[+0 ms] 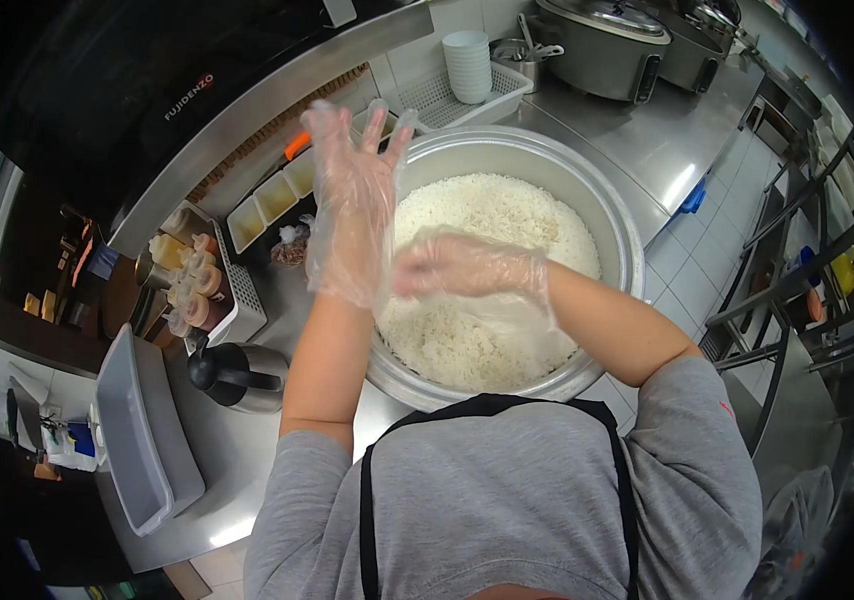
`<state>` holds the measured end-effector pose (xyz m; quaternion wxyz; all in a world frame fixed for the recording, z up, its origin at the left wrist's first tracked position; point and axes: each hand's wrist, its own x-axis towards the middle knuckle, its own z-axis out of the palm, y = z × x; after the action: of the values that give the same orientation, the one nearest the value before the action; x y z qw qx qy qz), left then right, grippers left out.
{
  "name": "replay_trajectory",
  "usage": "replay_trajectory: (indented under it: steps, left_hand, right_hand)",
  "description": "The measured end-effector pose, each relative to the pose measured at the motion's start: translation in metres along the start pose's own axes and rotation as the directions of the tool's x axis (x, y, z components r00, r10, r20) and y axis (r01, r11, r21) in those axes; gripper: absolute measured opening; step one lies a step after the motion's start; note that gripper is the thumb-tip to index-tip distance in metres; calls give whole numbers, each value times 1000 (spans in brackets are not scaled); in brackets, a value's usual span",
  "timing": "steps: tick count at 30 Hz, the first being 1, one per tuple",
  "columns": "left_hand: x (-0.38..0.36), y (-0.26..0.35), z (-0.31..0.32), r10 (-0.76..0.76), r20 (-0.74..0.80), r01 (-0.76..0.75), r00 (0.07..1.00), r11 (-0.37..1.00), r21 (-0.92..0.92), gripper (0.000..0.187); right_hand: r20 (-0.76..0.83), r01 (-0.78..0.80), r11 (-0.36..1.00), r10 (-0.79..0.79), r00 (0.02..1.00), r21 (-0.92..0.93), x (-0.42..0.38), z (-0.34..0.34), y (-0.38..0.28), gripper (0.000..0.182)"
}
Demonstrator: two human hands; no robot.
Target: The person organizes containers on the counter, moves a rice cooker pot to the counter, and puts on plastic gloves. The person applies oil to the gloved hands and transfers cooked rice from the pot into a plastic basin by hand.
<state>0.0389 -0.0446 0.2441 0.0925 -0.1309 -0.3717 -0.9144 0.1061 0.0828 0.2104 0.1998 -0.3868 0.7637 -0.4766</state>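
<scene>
My left hand, in a clear, loose plastic glove, is raised over the left rim of a big round metal pot. Its fingers are spread and hold nothing. My right hand, in the same kind of glove, reaches across above the pot. Its fingertips are beside the cuff of the left glove; motion blur hides whether they grip it. Below both hands, white cooked rice fills much of the pot, its surface uneven and loosened near me.
Left of the pot stand a steel thermos jug, a basket of squeeze bottles, a grey plastic tub and yellow-filled containers. Behind are stacked white bowls in a basket and a rice cooker. Metal racks line the right.
</scene>
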Motion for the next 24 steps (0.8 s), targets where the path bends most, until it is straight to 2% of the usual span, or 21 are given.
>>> replay_trajectory:
  steps: [1,2,3,4,5,6,7,8,9,10,11,12,14,15,16,17,19,20,22,24]
  left_hand:
    - [7,-5,-9,11,-32,-7,999,994,111,82]
    - [11,-9,-18,7,-32,-3,999,994,113,82]
    - [14,-13,-30,-27,21,14,999,877,480,69]
    - [16,-14,-36,-76,61,1,995,634,774,58]
    - [12,-10,-33,-287,81,51,954,426,903,51]
    - [9,-6,-30,-486,51,48,873,190,981,46]
    - [26,-31,-58,-515,116,-133,850,3,991,47]
    - [44,-66,-95,-558,167,-314,813,-177,933,49]
    - [49,-85,-112,-566,169,-318,807,-175,932,49]
    - [56,-101,-122,-568,126,-316,814,-251,915,51]
    - [62,-112,-123,-566,84,-314,820,-323,893,53]
    - [68,-118,-120,-570,91,-320,817,-317,893,53]
    - [81,-128,-117,-634,-45,-259,772,-378,889,56]
    - [81,-125,-105,-642,-44,-265,765,-377,888,56]
    - [77,-115,-79,-665,-139,-197,733,-403,894,59]
    - [75,-111,-65,-684,-230,-130,692,-432,893,62]
    - [87,-128,-70,-697,-220,-130,683,-412,902,64]
    - [86,-135,-77,-709,-222,-120,670,-399,909,66]
    - [85,-136,-73,-731,-243,-65,637,-366,928,68]
    - [88,-140,-75,-752,-255,-21,608,-337,941,70]
  right_hand:
    - [-2,0,1000,0,1000,4,-4,-3,10,37]
    - [109,9,959,23,994,-284,-10,-11,23,35]
    - [207,47,839,79,975,-543,-13,-19,39,33]
    - [43,-143,736,227,973,-662,-6,-36,54,31]
    - [-139,-331,592,346,928,-735,3,-59,72,30]
    - [-217,-390,512,364,906,-765,3,-81,93,30]
    - [-296,-445,427,373,880,-787,2,-102,114,31]
    - [-300,-452,429,376,877,-783,4,-116,134,31]
    - [-289,-468,364,449,846,-805,6,-129,153,34]
    - [-284,-479,294,517,807,-827,6,-137,161,37]
    - [-293,-489,291,520,802,-823,5,-139,160,37]
    - [-299,-537,332,556,775,-776,5,-138,158,43]
    - [-304,-589,369,595,744,-719,10,-139,154,50]
    - [-330,-642,394,616,716,-658,14,-138,157,58]
    - [-352,-691,413,639,684,-594,15,-139,161,66]
    - [-352,-697,410,646,677,-588,19,-141,174,66]
    - [-299,-707,529,658,691,-469,30,-144,184,67]
    - [-289,-712,527,669,685,-464,25,-143,189,67]
    - [-225,-829,504,802,554,-242,16,-137,115,77]
    - [-224,-825,530,795,564,-195,15,-137,123,77]
